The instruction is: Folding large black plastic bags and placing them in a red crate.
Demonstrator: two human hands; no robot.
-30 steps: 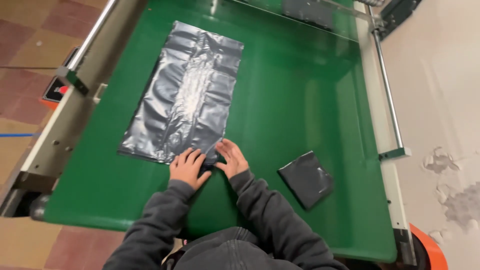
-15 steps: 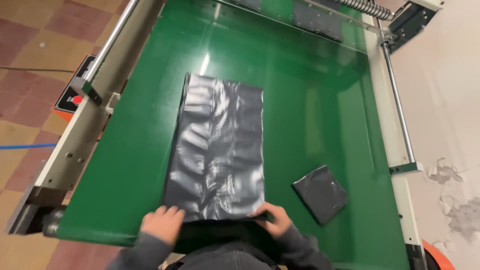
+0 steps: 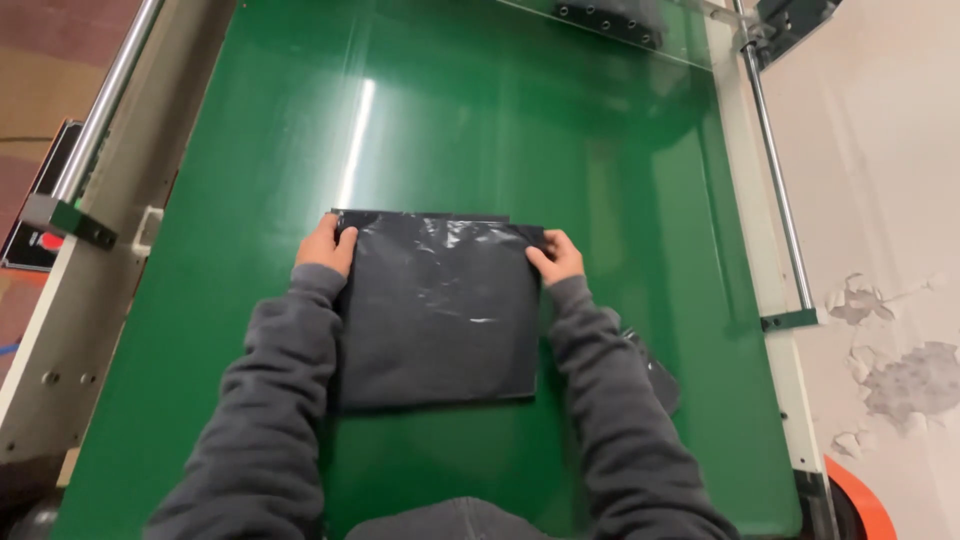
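Observation:
A black plastic bag (image 3: 435, 310) lies folded in half on the green conveyor belt (image 3: 450, 130), its far edges roughly lined up. My left hand (image 3: 325, 245) pinches the far left corner of the bag. At the far right corner, my right hand (image 3: 558, 256) grips the edge with thumb and fingers. Both arms are in grey sleeves and stretch along the bag's two sides. A second, small folded black bag (image 3: 655, 372) lies on the belt to the right, mostly hidden behind my right forearm.
A metal rail (image 3: 100, 110) runs along the belt's left side and a thinner rod (image 3: 775, 190) along the right. A clear guard plate (image 3: 620, 30) crosses the far end. An orange part (image 3: 860, 500) shows at the lower right. The floor has brown tiles on the left.
The long bag lay flat with my hands at its near end. Both hands have carried that end away from me, so the bag is now doubled to half its length.

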